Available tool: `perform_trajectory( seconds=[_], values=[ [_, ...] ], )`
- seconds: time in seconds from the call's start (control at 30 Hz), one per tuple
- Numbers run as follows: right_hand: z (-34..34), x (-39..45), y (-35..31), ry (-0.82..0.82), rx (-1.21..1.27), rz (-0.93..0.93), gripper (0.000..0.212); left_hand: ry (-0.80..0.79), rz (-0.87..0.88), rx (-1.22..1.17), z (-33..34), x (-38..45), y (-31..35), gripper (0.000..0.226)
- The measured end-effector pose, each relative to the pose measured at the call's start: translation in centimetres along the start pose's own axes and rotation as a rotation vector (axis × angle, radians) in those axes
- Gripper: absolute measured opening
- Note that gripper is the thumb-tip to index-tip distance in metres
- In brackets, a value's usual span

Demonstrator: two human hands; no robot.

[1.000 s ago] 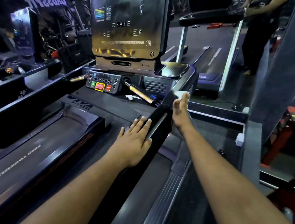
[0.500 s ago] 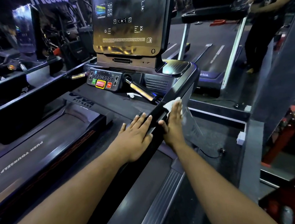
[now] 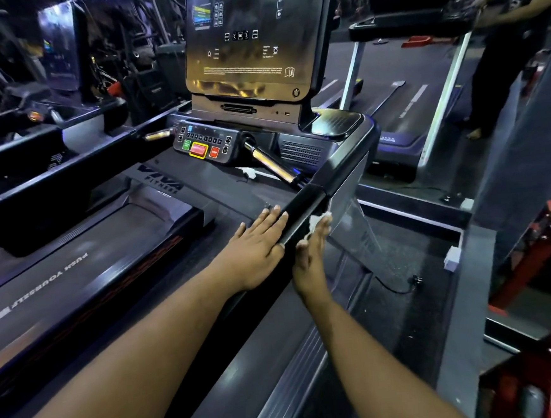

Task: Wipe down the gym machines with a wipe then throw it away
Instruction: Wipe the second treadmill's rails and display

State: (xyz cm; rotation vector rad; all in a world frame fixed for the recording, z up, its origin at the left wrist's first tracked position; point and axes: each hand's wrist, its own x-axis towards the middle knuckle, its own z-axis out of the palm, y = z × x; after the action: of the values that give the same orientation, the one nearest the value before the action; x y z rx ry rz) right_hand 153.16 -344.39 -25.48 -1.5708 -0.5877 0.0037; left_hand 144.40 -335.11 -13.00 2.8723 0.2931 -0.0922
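Observation:
A black treadmill fills the view, its right handrail (image 3: pixel 303 208) running from the console toward me. My left hand (image 3: pixel 259 239) lies flat on the inner side of that rail, fingers straight. My right hand (image 3: pixel 313 248) presses a crumpled white wipe (image 3: pixel 316 220) against the rail's outer side with straight fingers. Only a small part of the wipe shows past the fingertips. The console screen (image 3: pixel 247 39) and its button panel (image 3: pixel 204 143) stand beyond the rail.
The treadmill belt (image 3: pixel 75 274) stretches to my left, with another treadmill rail (image 3: pixel 50 173) beyond it. A person (image 3: pixel 514 35) stands at a treadmill at the far right. Red equipment (image 3: pixel 535 254) sits low on the right, and a cable (image 3: pixel 398 285) lies on the floor.
My right hand has slid the wipe back along the rail toward me, from near the console corner to beside my left hand. The left hand has stayed in place.

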Motion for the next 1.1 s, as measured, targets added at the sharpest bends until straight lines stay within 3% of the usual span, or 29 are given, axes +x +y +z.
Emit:
perform_trajectory(
  seconds=[0.1,0.33,0.4,0.53,0.63,0.77,0.83,0.93,1.0,1.1],
  values=[
    [0.3,0.5,-2.0,0.021,0.032,0.108,0.116,0.007,0.007,0.046,0.2,-1.3,-0.4,0.063],
    [3.5,-10.2,-3.6,-0.165,-0.02,-0.118,0.108,-0.002,0.016,0.053,0.8,-5.4,-2.3,0.063],
    [3.0,-7.6,-3.1,-0.115,-0.041,-0.07,0.109,-0.006,0.025,0.054,0.8,-6.4,-2.6,0.063],
    [0.1,0.0,-4.4,-0.006,-0.056,0.111,0.138,-0.02,0.035,0.055,0.8,-8.5,-3.3,0.064],
    [0.1,-0.5,-4.6,-0.057,-0.109,0.048,0.135,-0.016,0.042,0.052,1.0,-9.6,-3.8,0.063],
    [2.1,-7.7,-3.5,-0.206,-0.219,-0.171,0.116,-0.009,0.044,0.036,1.2,-10.4,-4.2,0.063],
    [0.9,-6.4,-2.4,-0.2,-0.316,-0.269,0.113,-0.021,0.048,0.031,1.1,-10.5,-4.1,0.063],
    [-1.9,-1.0,-2.6,-0.15,-0.448,-0.205,0.12,-0.022,0.05,0.031,1.0,-10.4,-4.0,0.062],
    [-3.0,1.9,-4.0,-0.207,-0.519,-0.143,0.13,-0.026,0.049,0.023,0.8,-10.4,-3.9,0.062],
    [-2.9,1.7,-6.0,-0.324,-0.618,-0.211,0.133,-0.026,0.045,0.019,0.9,-10.4,-4.0,0.063]
  ],
)
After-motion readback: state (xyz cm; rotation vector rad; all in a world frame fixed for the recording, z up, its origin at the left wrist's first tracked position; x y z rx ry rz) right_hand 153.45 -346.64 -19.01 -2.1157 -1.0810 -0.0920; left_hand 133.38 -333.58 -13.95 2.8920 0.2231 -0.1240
